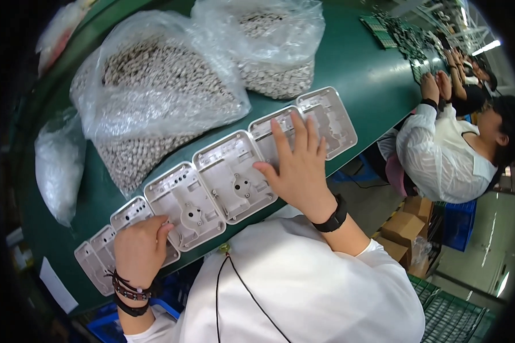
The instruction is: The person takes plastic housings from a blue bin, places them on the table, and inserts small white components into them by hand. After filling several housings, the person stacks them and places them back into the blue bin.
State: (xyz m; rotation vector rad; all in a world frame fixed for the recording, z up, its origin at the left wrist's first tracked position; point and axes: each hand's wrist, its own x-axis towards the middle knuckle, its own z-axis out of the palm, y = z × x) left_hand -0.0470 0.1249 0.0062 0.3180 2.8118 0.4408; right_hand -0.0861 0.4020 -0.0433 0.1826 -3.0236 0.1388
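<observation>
A slanting row of several white plastic housing shells lies across the table, inner sides up, showing ribs, screw posts and small dark holes. My left hand rests over a shell near the left end of the row, fingers bent down and the thumb close to the index finger. Whatever lies between its fingertips is hidden. Further right, my right hand spreads flat over the second shell from the right end, fingers apart and holding nothing. The rightmost shell lies just beyond its fingers.
Behind the row stand a large clear bag and a smaller bag, full of small grey parts. A white plastic bundle lies left. Green circuit boards are heaped far right, where a co-worker sits. Cardboard boxes stand below.
</observation>
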